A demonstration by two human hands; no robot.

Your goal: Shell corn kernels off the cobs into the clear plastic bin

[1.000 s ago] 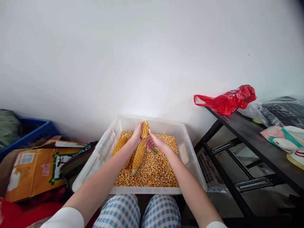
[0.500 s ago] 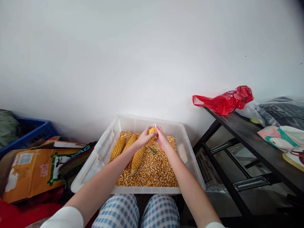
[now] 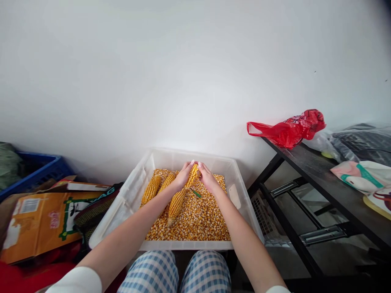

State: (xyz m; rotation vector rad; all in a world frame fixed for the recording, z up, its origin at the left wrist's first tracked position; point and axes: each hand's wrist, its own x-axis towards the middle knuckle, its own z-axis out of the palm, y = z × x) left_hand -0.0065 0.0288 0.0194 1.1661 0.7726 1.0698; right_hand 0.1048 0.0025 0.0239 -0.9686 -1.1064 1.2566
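Head view: left hand (image 3: pixel 182 176) and right hand (image 3: pixel 207 179), both curled around one cob (image 3: pixel 192 176), are holding it at one o'clock over the tub (image 3: pixel 189 244), probably keeping loose kernels (image 3: pixel 203 224) contained.

Corn kernels (image 3: pixel 198 221) are spread across a translucent plastic tub (image 3: pixel 195 245); on them, three ears of corn (image 3: pixel 176 205) are laid toward the left, a green scrap (image 3: pixel 197 194) toward the middle. On the black table (image 3: pixel 319 171) at right are set a red bag (image 3: pixel 302 128), a clear plastic bag (image 3: pixel 363 142) and a pink-and-green item (image 3: pixel 363 175).
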